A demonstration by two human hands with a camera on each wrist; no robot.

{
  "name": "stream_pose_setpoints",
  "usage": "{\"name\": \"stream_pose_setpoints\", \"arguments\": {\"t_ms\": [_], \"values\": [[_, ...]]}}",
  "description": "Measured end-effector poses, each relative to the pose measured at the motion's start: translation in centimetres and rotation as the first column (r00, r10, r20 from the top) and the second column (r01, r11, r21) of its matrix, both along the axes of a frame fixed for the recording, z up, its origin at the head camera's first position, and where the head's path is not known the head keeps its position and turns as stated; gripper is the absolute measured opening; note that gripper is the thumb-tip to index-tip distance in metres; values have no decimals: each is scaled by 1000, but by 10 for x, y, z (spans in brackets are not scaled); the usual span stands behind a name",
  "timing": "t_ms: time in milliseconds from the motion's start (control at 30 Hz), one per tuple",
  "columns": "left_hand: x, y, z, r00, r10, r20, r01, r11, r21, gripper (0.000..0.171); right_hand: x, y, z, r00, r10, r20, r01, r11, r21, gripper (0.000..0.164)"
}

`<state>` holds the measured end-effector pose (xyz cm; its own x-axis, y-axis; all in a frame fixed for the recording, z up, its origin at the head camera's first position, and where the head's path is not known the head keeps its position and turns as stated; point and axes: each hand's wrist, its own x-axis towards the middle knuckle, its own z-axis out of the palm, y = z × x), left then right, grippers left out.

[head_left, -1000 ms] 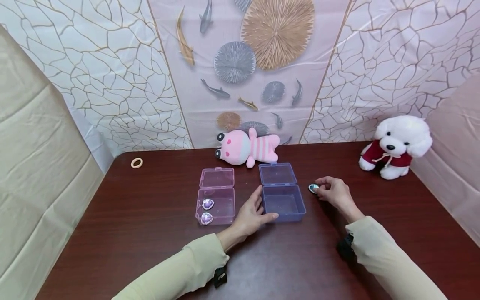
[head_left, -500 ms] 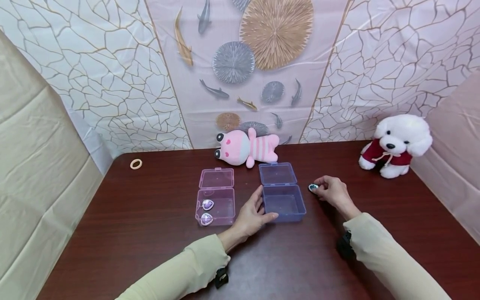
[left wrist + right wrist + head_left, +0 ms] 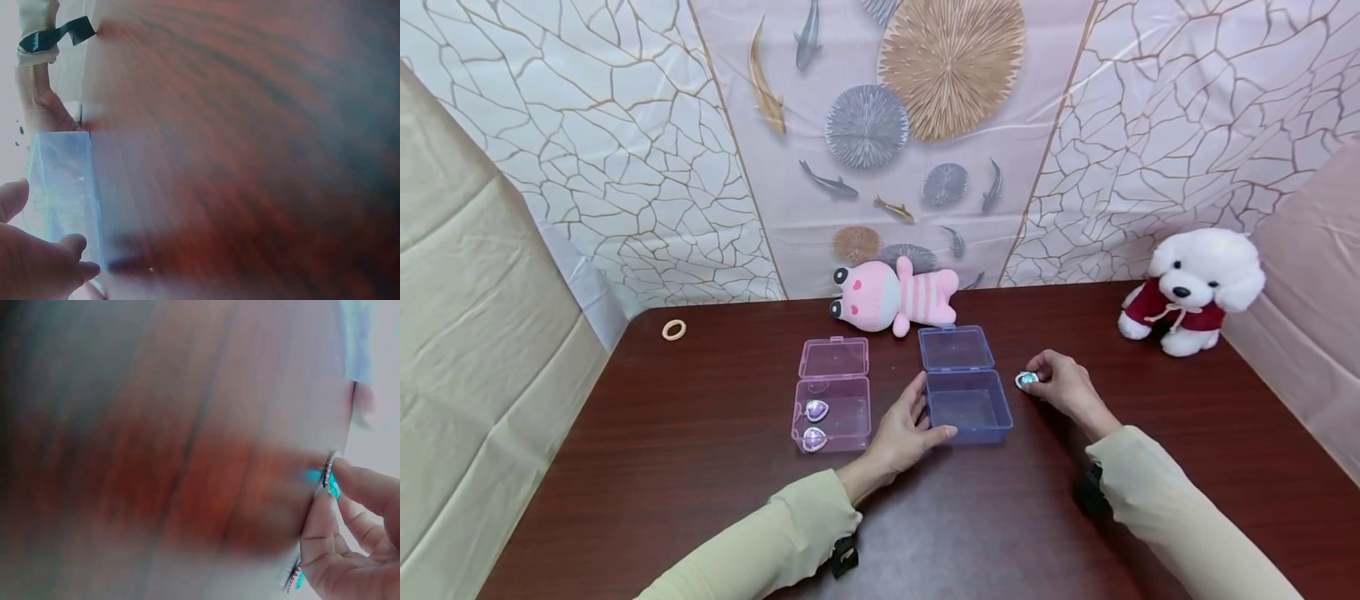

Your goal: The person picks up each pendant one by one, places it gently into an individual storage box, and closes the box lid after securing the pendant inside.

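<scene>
A teal heart-shaped gem with a bright beaded edge is pinched between the thumb and fingers of my right hand, just right of the blue box. In the right wrist view this gem stands on edge, and a second teal gem shows below the fingers; the hand hides it in the head view. The blue clear plastic box has its lid raised at the back and nothing inside. Along its left side lie the extended fingers of my left hand, with the thumb by the front wall.
Left of the blue box, a lidded pink box lies open with two purple heart gems inside. Behind lies a pink plush toy. A white plush dog sits back right, a wooden ring back left.
The teal gem tips in my right fingers, so more of its face shows. My left hand and both boxes keep their places.
</scene>
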<state>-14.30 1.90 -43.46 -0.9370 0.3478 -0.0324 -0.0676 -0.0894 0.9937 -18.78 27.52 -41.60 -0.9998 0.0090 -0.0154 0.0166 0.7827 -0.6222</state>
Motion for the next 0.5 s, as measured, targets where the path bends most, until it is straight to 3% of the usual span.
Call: {"name": "stream_pose_setpoints", "arguments": {"t_ms": [200, 300, 400, 500], "values": [[1, 0, -2, 1000, 0, 5, 0, 1000, -15, 85, 0, -3, -1, 998, 46, -50, -46, 999, -1, 23], [1, 0, -1, 1000, -2, 6, 2, 1000, -10, 85, 1, -4, 3, 998, 48, -38, -52, 992, -112, 23], [1, 0, 0, 1000, -3, 5, 3, 1000, -7, 85, 2, -8, 13, 997, 51, -59, -65, 959, -277, 24], [1, 0, 1, 1000, 2, 2, -2, 1000, -5, 85, 0, -18, 26, 990, 95, -104, -131, 895, -426, 27]]}}
